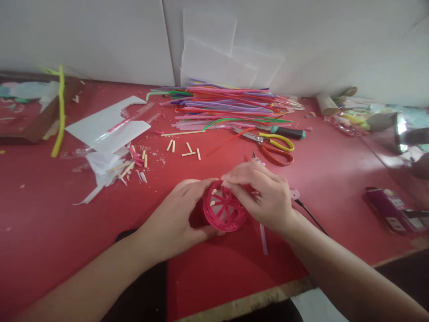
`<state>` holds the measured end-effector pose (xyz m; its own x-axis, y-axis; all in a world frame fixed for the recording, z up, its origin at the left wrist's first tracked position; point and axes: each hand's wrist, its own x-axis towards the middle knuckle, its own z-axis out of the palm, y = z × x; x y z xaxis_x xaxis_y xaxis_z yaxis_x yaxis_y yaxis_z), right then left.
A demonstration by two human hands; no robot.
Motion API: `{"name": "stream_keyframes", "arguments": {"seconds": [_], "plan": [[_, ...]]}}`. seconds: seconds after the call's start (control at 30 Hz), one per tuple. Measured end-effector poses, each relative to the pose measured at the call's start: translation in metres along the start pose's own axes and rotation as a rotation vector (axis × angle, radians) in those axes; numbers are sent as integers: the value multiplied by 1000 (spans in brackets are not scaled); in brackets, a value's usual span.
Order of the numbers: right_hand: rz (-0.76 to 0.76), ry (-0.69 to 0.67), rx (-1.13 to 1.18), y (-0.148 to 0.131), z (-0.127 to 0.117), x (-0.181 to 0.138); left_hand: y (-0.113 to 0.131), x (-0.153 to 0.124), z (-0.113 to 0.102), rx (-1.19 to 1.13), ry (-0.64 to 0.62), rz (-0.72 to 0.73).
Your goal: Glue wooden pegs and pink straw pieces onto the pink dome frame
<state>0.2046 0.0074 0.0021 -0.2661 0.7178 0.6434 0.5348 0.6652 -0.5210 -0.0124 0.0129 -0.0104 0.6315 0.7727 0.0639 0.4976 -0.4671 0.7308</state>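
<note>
Curled around the left side of a round red craft piece [226, 223], my left hand [182, 208] holds it just above the red table. The piece looks wound from fuzzy red strips, with red spokes crossing its open top. Two short wooden stick pieces [213, 197] stand inside its left edge. At the far rim, my right hand [264, 194] has thumb and fingers pinched together on what looks like another short wooden stick piece [224, 183]; the fingers mostly cover it. Several cut wooden sticks [189, 150] lie beyond the hands.
Behind is a pile of coloured pipe cleaners [228, 105]. Scissors [268, 143] lie beside a dark-handled tool [288, 132]. White card [110, 125] and scraps [103, 167] are at left. A glue gun [295, 194] with a cord sits by my right wrist; a purple box [385, 208] is farther right.
</note>
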Motion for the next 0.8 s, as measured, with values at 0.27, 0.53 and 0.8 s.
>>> {"name": "stream_keyframes", "arguments": {"seconds": [0.27,0.53,0.8], "plan": [[7,-3,10,-2,0,0,1,1,0,2,-8,0],[75,-18,42,-3,-2,-3,-1,0,1,13,-8,1],[35,-27,56,-4,-5,-1,0,-1,1,14,-17,21]]}}
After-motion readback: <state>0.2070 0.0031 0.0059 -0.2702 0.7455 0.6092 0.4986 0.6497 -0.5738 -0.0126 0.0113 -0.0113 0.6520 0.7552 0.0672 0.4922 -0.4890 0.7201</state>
